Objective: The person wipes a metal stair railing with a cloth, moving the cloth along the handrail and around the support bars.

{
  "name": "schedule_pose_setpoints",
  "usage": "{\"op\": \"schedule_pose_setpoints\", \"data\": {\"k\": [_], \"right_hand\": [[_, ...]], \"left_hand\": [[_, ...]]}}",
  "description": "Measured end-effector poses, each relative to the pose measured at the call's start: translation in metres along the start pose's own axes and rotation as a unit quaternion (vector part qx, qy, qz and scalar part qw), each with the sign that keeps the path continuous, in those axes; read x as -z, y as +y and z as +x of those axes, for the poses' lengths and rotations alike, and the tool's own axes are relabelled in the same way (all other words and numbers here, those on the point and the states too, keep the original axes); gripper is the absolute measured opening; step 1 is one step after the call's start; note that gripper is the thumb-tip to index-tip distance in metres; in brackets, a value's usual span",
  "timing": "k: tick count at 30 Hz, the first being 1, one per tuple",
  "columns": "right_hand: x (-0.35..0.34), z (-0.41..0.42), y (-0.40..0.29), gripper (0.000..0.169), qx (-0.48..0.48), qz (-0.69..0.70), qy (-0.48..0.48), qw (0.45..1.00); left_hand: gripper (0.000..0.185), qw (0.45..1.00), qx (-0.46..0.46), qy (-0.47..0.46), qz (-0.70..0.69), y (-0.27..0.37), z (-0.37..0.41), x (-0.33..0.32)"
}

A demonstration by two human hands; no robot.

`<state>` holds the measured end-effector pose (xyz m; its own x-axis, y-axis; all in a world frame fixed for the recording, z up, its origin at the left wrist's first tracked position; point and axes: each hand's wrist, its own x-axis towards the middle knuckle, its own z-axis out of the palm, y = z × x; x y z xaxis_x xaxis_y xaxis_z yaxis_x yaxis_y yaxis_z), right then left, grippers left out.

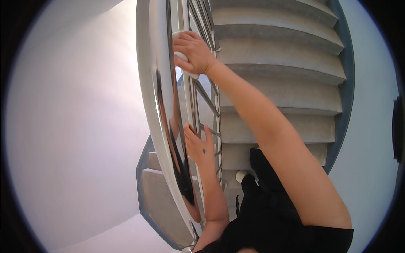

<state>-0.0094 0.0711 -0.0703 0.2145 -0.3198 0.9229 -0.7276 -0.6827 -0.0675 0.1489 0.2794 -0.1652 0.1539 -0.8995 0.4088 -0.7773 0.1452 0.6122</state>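
A polished metal handrail (164, 126) curves from top to bottom, left of the middle, with my arms mirrored in it. At the upper part of the railing, my right hand (194, 52) grips a white cloth (182, 57) against the metal just beside the handrail; part of the cloth hangs out below the palm. Lower down, my left hand (201, 144) is at the inner side of the handrail, near the thin metal bars (207, 98). Its thumb stands apart, its fingertips are partly hidden by the rail, and a small dark mark shows on its back.
Curved concrete stairs (278, 76) rise on the right, edged by a dark blue-grey skirting (346, 79) along a pale wall (373, 126). My light shoe (241, 176) rests on a lower step. Beyond the handrail, another flight of steps (158, 193) lies below, beside a white wall (79, 126).
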Motion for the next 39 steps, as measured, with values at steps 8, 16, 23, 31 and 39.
{"op": "schedule_pose_setpoints", "data": {"k": [8, 16, 23, 31, 39], "right_hand": [[0.005, 0.014, 0.026, 0.026, 0.124, 0.052, -0.092, 0.987], [-0.004, 0.033, 0.075, 0.027, 0.163, 0.039, -0.06, 0.984], [-0.003, 0.034, 0.09, 0.029, 0.163, 0.049, -0.054, 0.984], [0.034, 0.045, 0.041, 0.023, 0.063, 0.102, -0.039, 0.992], [0.03, 0.023, 0.033, 0.023, 0.083, 0.125, -0.06, 0.987]], "left_hand": [[0.033, 0.998, -0.065, 0.013, 0.013, 0.039, 0.097, -0.03], [0.03, 0.998, -0.033, 0.019, 0.056, 0.038, 0.107, -0.056], [0.033, 0.995, 0.096, 0.001, 0.017, 0.058, 0.1, -0.06], [0.026, 0.99, 0.134, 0.027, 0.04, 0.072, 0.079, -0.041], [0.028, 0.99, 0.125, 0.018, 0.061, 0.059, 0.074, -0.054]]}}
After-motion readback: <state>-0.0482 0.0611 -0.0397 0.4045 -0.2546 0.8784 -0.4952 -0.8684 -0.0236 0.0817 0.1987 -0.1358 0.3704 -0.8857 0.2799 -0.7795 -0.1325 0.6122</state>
